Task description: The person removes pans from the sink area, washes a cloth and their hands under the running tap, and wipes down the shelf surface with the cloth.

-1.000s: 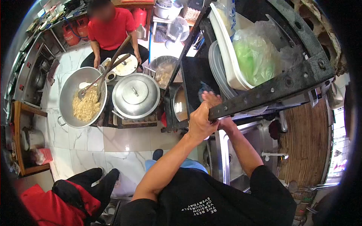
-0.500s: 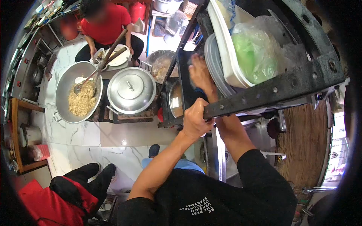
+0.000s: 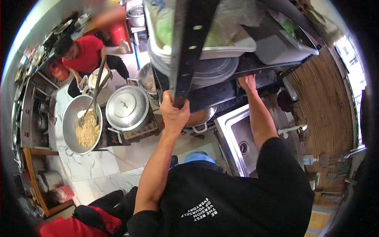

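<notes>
My left hand [image 3: 174, 113] is wrapped round the lower end of a black perforated metal post [image 3: 188, 51] of the rack. Further right, my right hand [image 3: 247, 83] reaches onto the dark lower shelf [image 3: 215, 94]; its fingertips are partly hidden under the shelf above, and what they touch cannot be made out. On the upper shelf are a white tray [image 3: 227, 52] with bagged green food and a white board [image 3: 276, 50]. Round clear lids [image 3: 217, 71] lie beneath the tray. Below the rack a pot [image 3: 201, 118] with a handle shows in part.
A steel sink [image 3: 233, 158] with a faucet [image 3: 293, 129] is at the right, beside a wooden counter [image 3: 325, 114]. At left are a lidded pot [image 3: 127, 108] and a wok [image 3: 69, 122] of food. A person in red [image 3: 87, 53] sits behind; another [image 3: 75, 227] is at lower left.
The view has turned to the right. My right hand has moved right along the lower shelf, away from my left hand, which stays on the rack post.
</notes>
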The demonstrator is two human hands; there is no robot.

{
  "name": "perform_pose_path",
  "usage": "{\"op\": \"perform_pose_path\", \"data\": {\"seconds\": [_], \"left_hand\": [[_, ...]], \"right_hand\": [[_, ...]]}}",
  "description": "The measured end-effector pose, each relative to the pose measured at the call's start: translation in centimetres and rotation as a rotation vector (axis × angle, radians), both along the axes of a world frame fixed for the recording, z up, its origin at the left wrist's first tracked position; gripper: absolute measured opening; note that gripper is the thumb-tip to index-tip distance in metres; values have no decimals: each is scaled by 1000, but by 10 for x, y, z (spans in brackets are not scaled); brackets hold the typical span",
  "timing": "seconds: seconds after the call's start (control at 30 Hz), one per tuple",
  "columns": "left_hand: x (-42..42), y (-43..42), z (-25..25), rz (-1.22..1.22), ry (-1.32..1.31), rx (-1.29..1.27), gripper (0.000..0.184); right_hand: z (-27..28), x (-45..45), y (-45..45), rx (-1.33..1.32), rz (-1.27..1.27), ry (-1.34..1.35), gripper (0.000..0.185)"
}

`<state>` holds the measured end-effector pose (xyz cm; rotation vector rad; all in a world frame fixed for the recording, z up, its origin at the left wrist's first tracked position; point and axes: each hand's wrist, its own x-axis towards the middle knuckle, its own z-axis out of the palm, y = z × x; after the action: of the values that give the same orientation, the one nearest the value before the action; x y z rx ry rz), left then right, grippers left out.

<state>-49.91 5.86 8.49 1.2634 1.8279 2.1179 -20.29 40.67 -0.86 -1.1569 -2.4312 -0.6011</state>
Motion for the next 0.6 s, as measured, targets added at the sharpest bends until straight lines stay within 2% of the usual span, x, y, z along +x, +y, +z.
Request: {"op": "perform_pose_path", "data": {"seconds": [0.07,0.1,0.17,0.23,0.27,0.33,0.4,0.43,0.5,0.53,0.57,0.6], "left_hand": [[0,-4,8,7,27,-20,28],[5,-3,10,19,-7,26,12],[-1,6,-20,40,-23,-3,10],[-1,2,-22,40,-25,-132,8],[-3,3,-21,-15,-84,-68,11],[0,1,-16,-43,-127,-25,15],[7,-1,1,-56,-80,-46,21],[12,2,-1,-50,-188,32,25],[8,3,1,-50,-56,-7,27],[12,3,3,-18,-70,-24,27],[15,4,5,17,-83,-35,27],[7,5,-2,3,26,-45,29]], "right_hand": [[0,-33,-11,83,-230,31,44],[2,-55,-27,42,-261,46,39],[13,-121,-92,-99,-184,65,32],[27,-179,-164,-212,1,56,29],[52,-196,-199,-194,77,-84,30],[39,-219,-223,-382,199,308,43],[36,-197,-213,-451,266,286,54],[48,-176,-206,-496,283,238,57],[71,-129,-175,-462,75,85,59],[79,-97,-149,-506,-11,36,60],[77,-62,-120,-469,-130,39,60],[65,-24,-82,-375,-225,99,58]]}}
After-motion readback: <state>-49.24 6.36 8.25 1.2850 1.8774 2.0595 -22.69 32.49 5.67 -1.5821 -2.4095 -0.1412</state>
